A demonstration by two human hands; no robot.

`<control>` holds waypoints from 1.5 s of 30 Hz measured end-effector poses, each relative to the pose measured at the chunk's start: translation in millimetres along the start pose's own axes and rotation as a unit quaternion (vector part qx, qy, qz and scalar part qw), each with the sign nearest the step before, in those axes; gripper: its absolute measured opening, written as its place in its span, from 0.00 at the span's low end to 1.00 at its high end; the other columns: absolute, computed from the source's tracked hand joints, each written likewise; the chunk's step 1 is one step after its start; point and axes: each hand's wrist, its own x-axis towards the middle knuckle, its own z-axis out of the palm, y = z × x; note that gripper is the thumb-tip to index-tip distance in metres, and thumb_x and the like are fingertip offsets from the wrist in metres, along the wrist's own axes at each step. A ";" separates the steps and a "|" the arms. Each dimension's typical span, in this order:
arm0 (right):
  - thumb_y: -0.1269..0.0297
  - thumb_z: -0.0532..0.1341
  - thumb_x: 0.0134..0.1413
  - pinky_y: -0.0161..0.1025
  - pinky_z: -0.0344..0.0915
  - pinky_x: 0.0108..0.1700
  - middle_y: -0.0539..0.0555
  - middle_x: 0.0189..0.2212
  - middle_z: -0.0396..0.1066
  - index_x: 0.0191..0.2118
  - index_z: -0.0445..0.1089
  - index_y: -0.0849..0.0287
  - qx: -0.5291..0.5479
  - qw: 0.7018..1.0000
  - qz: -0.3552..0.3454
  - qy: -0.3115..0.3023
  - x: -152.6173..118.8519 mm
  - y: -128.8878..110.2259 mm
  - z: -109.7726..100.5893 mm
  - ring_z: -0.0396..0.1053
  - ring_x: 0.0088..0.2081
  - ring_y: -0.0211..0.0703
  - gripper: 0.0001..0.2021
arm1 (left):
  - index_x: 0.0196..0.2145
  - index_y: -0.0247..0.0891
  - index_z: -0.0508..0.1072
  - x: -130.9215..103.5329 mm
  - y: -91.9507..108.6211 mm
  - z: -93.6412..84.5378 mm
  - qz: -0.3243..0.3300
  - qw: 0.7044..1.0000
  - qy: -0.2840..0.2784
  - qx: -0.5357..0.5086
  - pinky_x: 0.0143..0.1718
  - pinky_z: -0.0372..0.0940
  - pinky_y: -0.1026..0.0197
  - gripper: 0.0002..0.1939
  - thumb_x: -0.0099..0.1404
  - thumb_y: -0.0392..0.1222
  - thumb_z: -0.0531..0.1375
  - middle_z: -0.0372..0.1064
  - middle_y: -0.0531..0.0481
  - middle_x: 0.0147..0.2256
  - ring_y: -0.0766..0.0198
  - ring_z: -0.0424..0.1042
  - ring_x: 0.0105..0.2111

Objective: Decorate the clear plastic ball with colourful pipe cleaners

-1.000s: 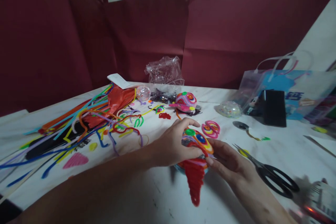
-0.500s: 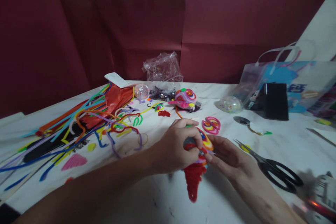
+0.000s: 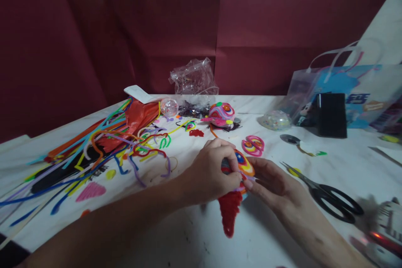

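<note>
Near the middle of the table, a colourful pipe-cleaner craft piece (image 3: 244, 166) with a yellow, orange and blue eye shape sits between my two hands. From its lower side a red fuzzy tapered part (image 3: 230, 213) hangs down. My left hand (image 3: 218, 167) grips the piece from the left, thumb and fingers pinched near its red and grey part. On the other side, my right hand (image 3: 271, 180) holds its right edge, with thumb and fingers curled around it. The fingertips of both hands are close together and hide part of the piece.
Loose pipe cleaners (image 3: 103, 136) spread over the left. Behind the hands lie a round colourful ball (image 3: 221, 114) and a pink eye shape (image 3: 253, 146). Black-handled scissors (image 3: 333, 201), a tape roll (image 3: 290, 139), a black box (image 3: 331, 115) and a printed bag (image 3: 361, 92) are at the right.
The left fingertips have shifted slightly over the piece, and the view has moved a little. Both hands still hold the piece.
</note>
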 end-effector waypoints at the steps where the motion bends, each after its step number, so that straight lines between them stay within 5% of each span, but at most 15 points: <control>1: 0.48 0.68 0.43 0.52 0.65 0.45 0.59 0.43 0.71 0.42 0.69 0.55 -0.001 1.000 0.000 0.000 0.1 0.4 0.1 0.68 0.46 0.58 0.22 | 0.23 0.36 0.66 0.0 1.2 0.3 -0.009 1.000 0.003 -0.002 0.48 0.59 0.57 0.05 0.49 0.32 0.61 0.65 0.45 0.39 0.59 0.65 0.45; 6: 0.47 0.67 0.42 0.52 0.66 0.44 0.60 0.44 0.71 0.43 0.68 0.56 -0.006 1.000 0.012 0.004 -0.9 0.1 0.7 0.66 0.47 0.60 0.24 | 0.22 0.36 0.67 -0.6 2.2 2.7 -0.038 0.999 0.030 -0.007 0.49 0.58 0.58 0.05 0.51 0.32 0.60 0.64 0.47 0.38 0.59 0.64 0.46; 14: 0.47 0.67 0.44 0.52 0.65 0.45 0.59 0.43 0.71 0.44 0.67 0.56 -0.022 1.000 0.009 -0.001 -2.3 -1.8 -1.1 0.67 0.46 0.58 0.24 | 0.22 0.36 0.68 -3.4 -4.6 1.0 0.032 0.999 -0.006 -0.004 0.48 0.59 0.60 0.04 0.50 0.31 0.60 0.62 0.44 0.42 0.59 0.64 0.49; 22: 0.50 0.68 0.43 0.50 0.64 0.47 0.58 0.43 0.71 0.42 0.67 0.56 -0.006 1.000 -0.011 -0.005 -0.2 -3.3 0.8 0.68 0.45 0.55 0.22 | 0.22 0.36 0.63 0.4 -0.2 3.6 -0.011 1.000 0.019 0.012 0.46 0.60 0.56 0.06 0.47 0.29 0.58 0.65 0.45 0.38 0.58 0.65 0.44; 29: 0.47 0.68 0.42 0.50 0.64 0.47 0.57 0.41 0.72 0.42 0.68 0.56 -0.009 1.000 -0.013 0.012 -2.2 -4.0 0.8 0.69 0.44 0.55 0.24 | 0.32 0.39 0.62 4.8 -1.7 -5.1 -0.050 0.998 -0.023 -0.017 0.38 0.62 0.60 0.12 0.48 0.33 0.58 0.64 0.52 0.34 0.63 0.65 0.35; 39: 0.50 0.65 0.50 0.41 0.67 0.40 0.56 0.45 0.70 0.45 0.67 0.55 0.046 0.998 0.029 0.008 -4.4 -5.2 4.0 0.69 0.42 0.49 0.20 | 0.34 0.39 0.63 6.4 -2.4 -7.1 -0.069 0.996 -0.039 -0.028 0.41 0.62 0.59 0.14 0.48 0.35 0.60 0.66 0.50 0.36 0.62 0.66 0.37; 45: 0.50 0.68 0.44 0.43 0.66 0.41 0.56 0.44 0.70 0.43 0.66 0.55 0.018 0.999 0.020 0.020 -2.9 -2.1 5.0 0.69 0.42 0.51 0.23 | 0.34 0.39 0.63 5.3 -2.3 -7.3 -0.070 0.997 -0.038 -0.025 0.44 0.61 0.57 0.13 0.49 0.35 0.59 0.65 0.51 0.35 0.60 0.65 0.40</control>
